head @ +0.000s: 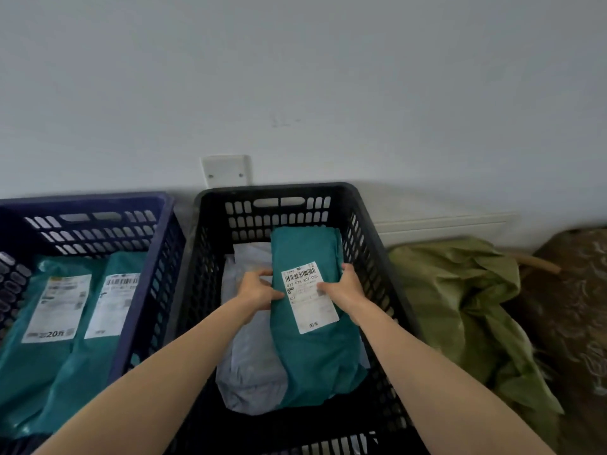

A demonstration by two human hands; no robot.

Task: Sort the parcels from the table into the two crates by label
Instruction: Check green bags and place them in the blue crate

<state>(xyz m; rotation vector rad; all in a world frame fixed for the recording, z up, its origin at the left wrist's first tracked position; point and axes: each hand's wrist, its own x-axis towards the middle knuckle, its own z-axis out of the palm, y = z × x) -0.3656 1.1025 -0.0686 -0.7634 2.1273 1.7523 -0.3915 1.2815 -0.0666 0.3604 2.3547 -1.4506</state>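
A teal parcel (pixel 312 349) with a white barcode label (pixel 308 295) lies inside the black crate (pixel 203 257), on top of a grey-white parcel (pixel 249 362). My left hand (pixel 258 287) grips the teal parcel's left edge, and my right hand (pixel 345 287) grips its right edge with the thumb on the label. The blue crate (pixel 161 244) to the left holds two teal parcels (pixel 39 353), each with a white label facing up.
An olive-green sack (pixel 466 307) and a brown sack (pixel 571 310) lie crumpled to the right of the black crate. A grey wall with a white cover plate (pixel 225 170) and a white trunking strip (pixel 443 224) stands right behind the crates.
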